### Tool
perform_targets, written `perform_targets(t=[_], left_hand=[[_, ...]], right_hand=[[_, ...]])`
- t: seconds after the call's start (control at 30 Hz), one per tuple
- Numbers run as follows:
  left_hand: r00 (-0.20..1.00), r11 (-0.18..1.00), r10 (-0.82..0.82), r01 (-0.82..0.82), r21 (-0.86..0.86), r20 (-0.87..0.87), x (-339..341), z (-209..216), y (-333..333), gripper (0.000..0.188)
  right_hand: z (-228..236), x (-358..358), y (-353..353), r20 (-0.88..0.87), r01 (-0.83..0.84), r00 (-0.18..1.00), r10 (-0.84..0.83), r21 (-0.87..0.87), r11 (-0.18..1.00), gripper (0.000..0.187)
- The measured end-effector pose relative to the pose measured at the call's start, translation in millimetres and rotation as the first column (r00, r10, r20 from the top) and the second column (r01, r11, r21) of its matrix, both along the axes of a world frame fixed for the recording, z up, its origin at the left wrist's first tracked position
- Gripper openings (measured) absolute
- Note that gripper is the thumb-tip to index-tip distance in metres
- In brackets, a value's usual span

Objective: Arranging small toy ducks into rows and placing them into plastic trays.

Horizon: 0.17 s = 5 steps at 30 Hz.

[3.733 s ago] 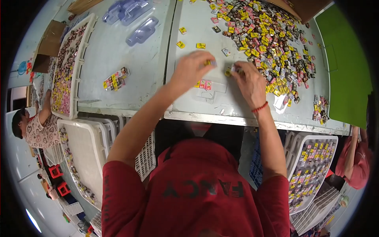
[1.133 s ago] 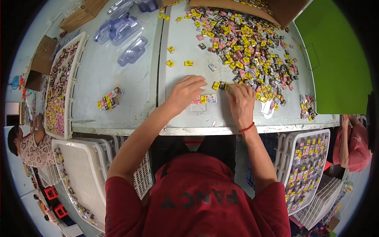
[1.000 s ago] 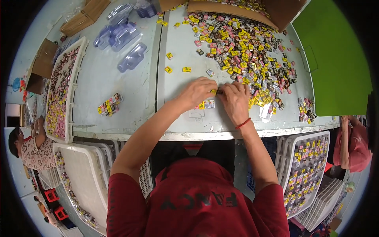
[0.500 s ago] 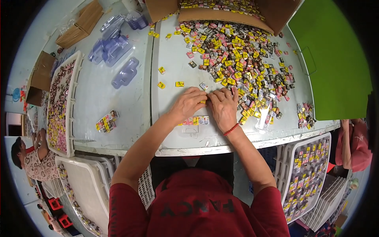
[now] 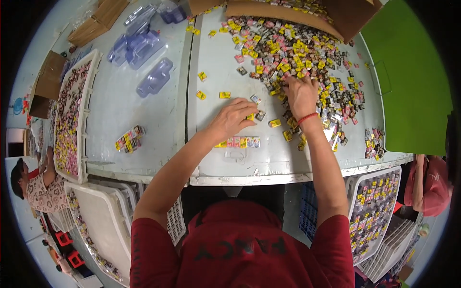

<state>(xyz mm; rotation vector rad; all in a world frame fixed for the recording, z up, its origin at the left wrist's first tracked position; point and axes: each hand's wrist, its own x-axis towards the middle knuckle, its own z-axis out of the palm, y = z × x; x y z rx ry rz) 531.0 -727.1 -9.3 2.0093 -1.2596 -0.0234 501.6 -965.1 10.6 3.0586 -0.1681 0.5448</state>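
My left hand (image 5: 233,117) rests low over the table, its thumb and fingers closed around a small yellow packet (image 5: 250,116). A dark small packet (image 5: 260,115) lies by its fingertips, a whitish one (image 5: 255,99) just beyond. Nearer me, a short row of pink, yellow and pale packets (image 5: 236,141) sits at a clear plastic tray (image 5: 236,152). My right hand (image 5: 302,95) dips with bent fingers into the edge of a large loose pile of small packets (image 5: 288,53). What its fingertips hold is too small to make out.
An open cardboard box (image 5: 288,17) stands behind the pile. Clear bluish plastic trays (image 5: 155,78) and a filled pack (image 5: 129,139) lie to the left. White crates (image 5: 72,122) flank the table, and a green board (image 5: 408,81) borders it at right. Other people work on both sides.
My right hand has left my left hand's side and moved right and away into the pile. The left hand stays nearly in place; a dark packet now shows beside it.
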Motion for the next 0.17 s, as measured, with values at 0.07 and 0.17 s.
perform_targets(t=[0.07, 0.17], left_hand=[[0.998, 0.999, -0.038, 0.039, 0.025, -0.041, 2.6, 0.4, 0.2, 0.032], [0.995, 0.992, -0.055, 0.064, 0.112, -0.082, 2.3, 5.6, -1.3, 0.034]], right_hand=[[11.2, 6.2, -1.7, -0.094, -0.013, 0.996, 0.009, -0.044, 0.999, 0.025], [9.9, 9.0, -3.0, -0.152, -0.033, 0.988, 0.02, -0.08, 0.996, 0.026]])
